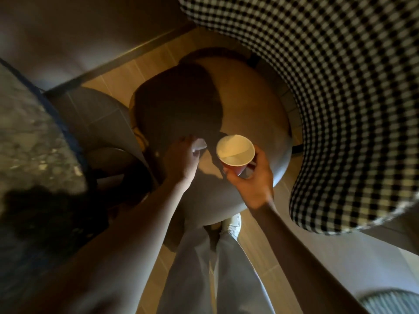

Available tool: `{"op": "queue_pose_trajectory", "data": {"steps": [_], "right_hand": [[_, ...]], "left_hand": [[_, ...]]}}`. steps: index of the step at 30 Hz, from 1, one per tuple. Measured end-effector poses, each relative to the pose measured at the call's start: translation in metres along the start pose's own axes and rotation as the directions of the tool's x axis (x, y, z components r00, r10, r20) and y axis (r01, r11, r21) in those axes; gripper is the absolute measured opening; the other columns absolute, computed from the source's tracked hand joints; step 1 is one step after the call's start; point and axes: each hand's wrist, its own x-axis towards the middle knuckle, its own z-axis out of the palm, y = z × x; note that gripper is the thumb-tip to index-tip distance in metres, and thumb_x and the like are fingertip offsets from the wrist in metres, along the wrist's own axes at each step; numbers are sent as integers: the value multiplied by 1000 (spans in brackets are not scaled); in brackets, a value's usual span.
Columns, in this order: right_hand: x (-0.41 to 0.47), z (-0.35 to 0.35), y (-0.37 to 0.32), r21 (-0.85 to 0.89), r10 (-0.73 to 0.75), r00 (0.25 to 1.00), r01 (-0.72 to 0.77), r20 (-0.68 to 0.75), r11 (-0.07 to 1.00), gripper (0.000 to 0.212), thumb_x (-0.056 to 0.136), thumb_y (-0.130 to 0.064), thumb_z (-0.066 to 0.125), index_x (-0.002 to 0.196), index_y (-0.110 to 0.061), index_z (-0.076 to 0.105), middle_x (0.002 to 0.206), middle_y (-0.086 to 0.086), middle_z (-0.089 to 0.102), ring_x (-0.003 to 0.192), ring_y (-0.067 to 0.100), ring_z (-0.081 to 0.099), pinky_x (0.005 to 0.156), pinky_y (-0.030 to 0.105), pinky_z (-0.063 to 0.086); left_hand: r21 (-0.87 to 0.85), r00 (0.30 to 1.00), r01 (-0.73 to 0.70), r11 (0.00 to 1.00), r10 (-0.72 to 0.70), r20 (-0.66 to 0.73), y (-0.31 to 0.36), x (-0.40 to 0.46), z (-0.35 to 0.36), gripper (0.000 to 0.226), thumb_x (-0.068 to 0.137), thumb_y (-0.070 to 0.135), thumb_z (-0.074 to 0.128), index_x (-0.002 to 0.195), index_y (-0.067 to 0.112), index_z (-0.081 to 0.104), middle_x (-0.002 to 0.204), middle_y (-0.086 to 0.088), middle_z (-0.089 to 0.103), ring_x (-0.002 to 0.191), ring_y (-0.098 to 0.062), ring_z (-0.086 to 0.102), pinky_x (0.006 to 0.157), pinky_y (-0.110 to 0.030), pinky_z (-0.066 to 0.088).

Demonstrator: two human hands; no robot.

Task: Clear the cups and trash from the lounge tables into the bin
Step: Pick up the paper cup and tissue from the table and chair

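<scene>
A red paper cup with a pale, empty inside is held upright above the near part of a small round table, my right hand wrapped around its base. To its left my left hand is closed on a crumpled white napkin, which pokes out beyond the fingertips just above the tabletop. The two hands are a short gap apart. No bin is in view.
A black-and-white checked armchair curves around the table's right and far side. A speckled stone-like surface lies to the left. Tiled floor shows beyond the table. My legs and a white shoe are below the table edge.
</scene>
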Motion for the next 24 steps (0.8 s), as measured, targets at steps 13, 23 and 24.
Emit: {"op": "queue_pose_trajectory", "data": {"steps": [13, 23, 24], "right_hand": [[-153, -141, -107, -18, -80, 903, 80, -423, 997, 74, 65, -32, 86, 126, -23, 45, 116, -19, 55, 101, -13, 53, 79, 6, 46], [-344, -265, -30, 104, 187, 684, -161, -705, 981, 75, 63, -31, 87, 125, -27, 45, 118, -16, 53, 101, -18, 50, 75, 0, 42], [-366, -281, -17, 126, 213, 636, -179, -742, 976, 74, 63, -29, 88, 125, -25, 46, 117, -14, 55, 99, -15, 52, 74, 1, 42]], "left_hand": [[-445, 982, -155, 882, 187, 27, 127, -137, -190, 25, 80, 16, 72, 103, 8, 69, 91, -13, 73, 84, -30, 69, 75, -42, 56], [-491, 782, -456, 742, 598, 177, 280, -291, -176, 25, 72, 9, 77, 95, 18, 71, 85, -2, 73, 76, -21, 67, 64, -26, 50], [-498, 743, -493, 714, 643, 187, 298, -309, -164, 26, 72, 8, 78, 95, 18, 71, 85, -2, 73, 77, -24, 67, 65, -26, 49]]}}
